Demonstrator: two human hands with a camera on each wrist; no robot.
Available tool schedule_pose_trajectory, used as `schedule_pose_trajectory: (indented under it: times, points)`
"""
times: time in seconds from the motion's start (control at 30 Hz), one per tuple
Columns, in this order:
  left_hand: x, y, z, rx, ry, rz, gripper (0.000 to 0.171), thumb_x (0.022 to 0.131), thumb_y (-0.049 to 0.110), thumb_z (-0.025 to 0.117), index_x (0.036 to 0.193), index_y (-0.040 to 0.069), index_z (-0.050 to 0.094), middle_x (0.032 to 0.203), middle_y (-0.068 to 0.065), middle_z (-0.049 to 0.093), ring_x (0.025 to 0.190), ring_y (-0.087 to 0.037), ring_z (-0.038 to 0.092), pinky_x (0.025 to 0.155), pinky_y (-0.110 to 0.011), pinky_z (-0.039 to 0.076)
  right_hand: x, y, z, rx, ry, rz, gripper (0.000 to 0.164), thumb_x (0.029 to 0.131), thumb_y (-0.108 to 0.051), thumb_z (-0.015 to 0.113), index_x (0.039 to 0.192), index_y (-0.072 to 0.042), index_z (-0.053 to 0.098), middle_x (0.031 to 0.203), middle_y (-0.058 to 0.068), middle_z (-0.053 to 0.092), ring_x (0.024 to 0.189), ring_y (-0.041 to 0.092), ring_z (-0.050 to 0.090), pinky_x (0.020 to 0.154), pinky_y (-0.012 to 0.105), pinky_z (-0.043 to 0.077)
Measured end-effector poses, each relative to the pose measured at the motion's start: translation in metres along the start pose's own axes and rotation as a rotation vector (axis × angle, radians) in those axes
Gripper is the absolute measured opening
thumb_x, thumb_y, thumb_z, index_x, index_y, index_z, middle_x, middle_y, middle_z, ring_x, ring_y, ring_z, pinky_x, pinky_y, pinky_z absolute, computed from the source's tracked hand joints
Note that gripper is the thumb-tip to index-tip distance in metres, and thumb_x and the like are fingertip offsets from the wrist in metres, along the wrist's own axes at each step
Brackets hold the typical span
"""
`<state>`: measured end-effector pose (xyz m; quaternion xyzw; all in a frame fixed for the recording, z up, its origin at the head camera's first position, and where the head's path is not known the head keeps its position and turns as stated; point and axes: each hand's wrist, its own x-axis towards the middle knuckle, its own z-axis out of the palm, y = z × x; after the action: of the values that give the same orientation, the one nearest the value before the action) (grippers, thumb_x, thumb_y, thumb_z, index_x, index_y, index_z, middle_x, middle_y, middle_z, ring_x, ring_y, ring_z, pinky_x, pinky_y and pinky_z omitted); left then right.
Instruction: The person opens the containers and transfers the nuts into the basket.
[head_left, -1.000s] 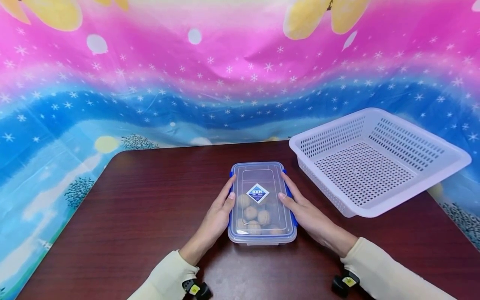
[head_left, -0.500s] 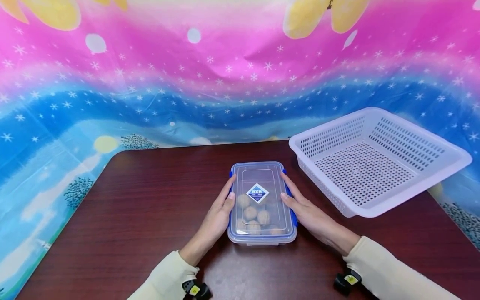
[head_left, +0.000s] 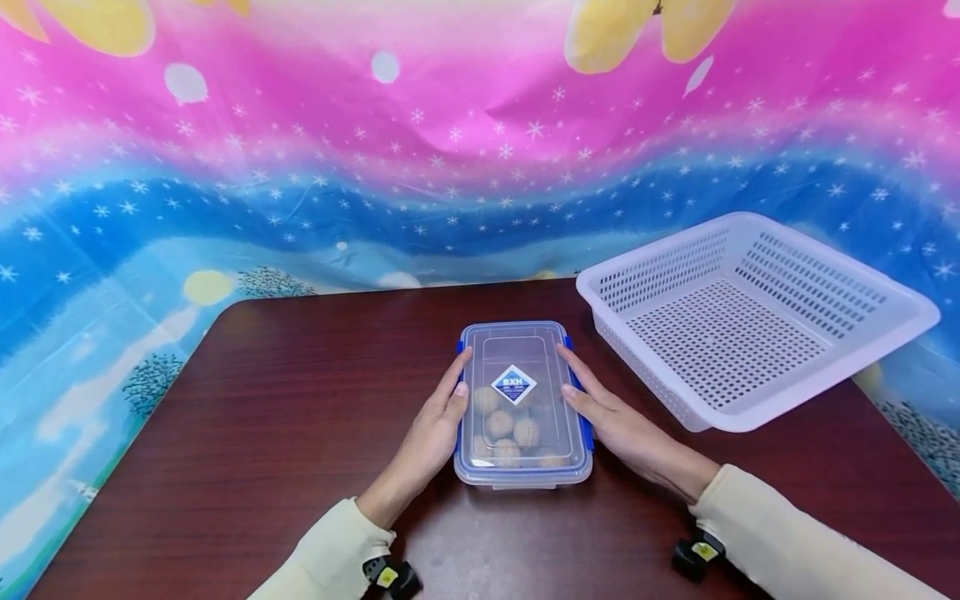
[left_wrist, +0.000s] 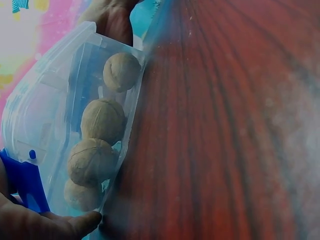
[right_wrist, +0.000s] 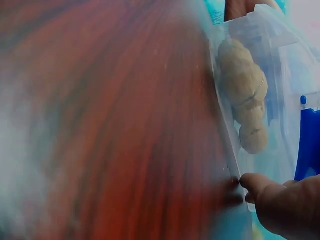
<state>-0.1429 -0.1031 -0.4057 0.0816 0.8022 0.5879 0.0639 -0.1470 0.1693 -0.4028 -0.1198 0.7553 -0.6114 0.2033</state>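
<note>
A clear food storage box (head_left: 525, 346) with blue side latches and a diamond-shaped BXH label (head_left: 514, 384) sits on the table, its lid on. Several walnuts (head_left: 500, 425) show through the plastic, gathered in the near half. My left hand (head_left: 427, 425) holds the box's left side, thumb over the lid's edge. On the opposite side my right hand (head_left: 630, 433) holds it likewise. Close up in the left wrist view, a fingertip reaches the box's bottom edge beside a blue latch (left_wrist: 27, 182). The right wrist view shows fingertips low on the wall near another latch (right_wrist: 310, 142).
A large white perforated plastic basket (head_left: 723, 342) stands at the back right of the dark red-brown wooden table (head_left: 300, 400). Behind the table hangs a pink and blue patterned cloth (head_left: 420, 167). Each cream sleeve carries a black wrist device (head_left: 697, 557).
The right wrist has shifted slightly to the right, and its thumb sits a little nearer the lid's edge. The box and left hand hold their place; the head view has tilted slightly.
</note>
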Motion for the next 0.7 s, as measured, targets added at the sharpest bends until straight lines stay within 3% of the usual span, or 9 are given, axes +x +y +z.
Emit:
schedule_pose_trajectory:
  times: [0.2,0.5,0.7]
  points:
    - [-0.0005,-0.0023,0.0004,-0.009,-0.011,-0.020,0.053,0.115,0.034,0.035,0.167,0.040,0.024,0.176,0.005,0.021,0.162,-0.030,0.019,0.129,-0.063,0.013,-0.0011,0.0018,-0.0030,-0.108,0.030,0.006,0.063,0.113,-0.047,0.038,0.168,-0.044,0.007,0.178,0.001,-0.004,0.163,0.034,-0.005,0.125,0.070,-0.004]
    - [-0.0016,-0.0011,0.0001,-0.046,-0.015,-0.017,0.053,0.115,0.033,0.034,0.167,0.039,0.024,0.176,0.004,0.020,0.163,-0.031,0.017,0.129,-0.064,0.012,0.0002,0.0016,-0.0064,-0.078,0.019,0.028,0.064,0.111,-0.049,0.043,0.166,-0.050,0.010,0.178,0.000,-0.002,0.164,0.037,0.000,0.127,0.068,0.005]
    - [-0.0001,0.0002,0.0004,-0.020,-0.017,-0.028,0.053,0.115,0.035,0.034,0.167,0.041,0.023,0.176,0.004,0.018,0.163,-0.031,0.017,0.128,-0.065,0.012,0.0003,0.0005,-0.0082,-0.092,0.068,0.018,0.064,0.110,-0.047,0.047,0.167,-0.045,0.016,0.178,0.004,0.005,0.163,0.038,0.004,0.126,0.070,0.004]
